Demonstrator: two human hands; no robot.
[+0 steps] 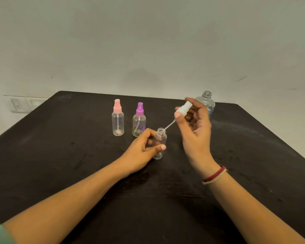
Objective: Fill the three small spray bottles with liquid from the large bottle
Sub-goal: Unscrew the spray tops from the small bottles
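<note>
Near the middle of the dark desk (60,164) stands a small clear spray bottle (159,144), upright and uncapped, its open neck facing up. The left hand (142,152) wraps it from the left, fingers behind and thumb pressed across the front, so the bottle is steadied against the desk. Just above and to its right, the right hand (194,127) pinches a white spray head (183,109) between thumb and fingertips. The head is tilted, its thin dip tube (169,125) slanting down and left, with the tube's tip right at the rim of the open neck; whether it is going in or coming out cannot be told.

The large bottle (206,104) stands at the far right edge of the desk, behind the right hand, cap off, and looks close to empty, though its lower part is hidden. That hand is clearly the nearer one to it. Two other small bottles stand upright, well to the left at the back: one with a pink spray head (117,118) and one with a purple spray head (139,120), both capped.

What matters next is the line between tube and neck: the tube's long axis lies slanted, the bottle's vertical, so the head must likely be tipped upright to seat squarely.
</note>
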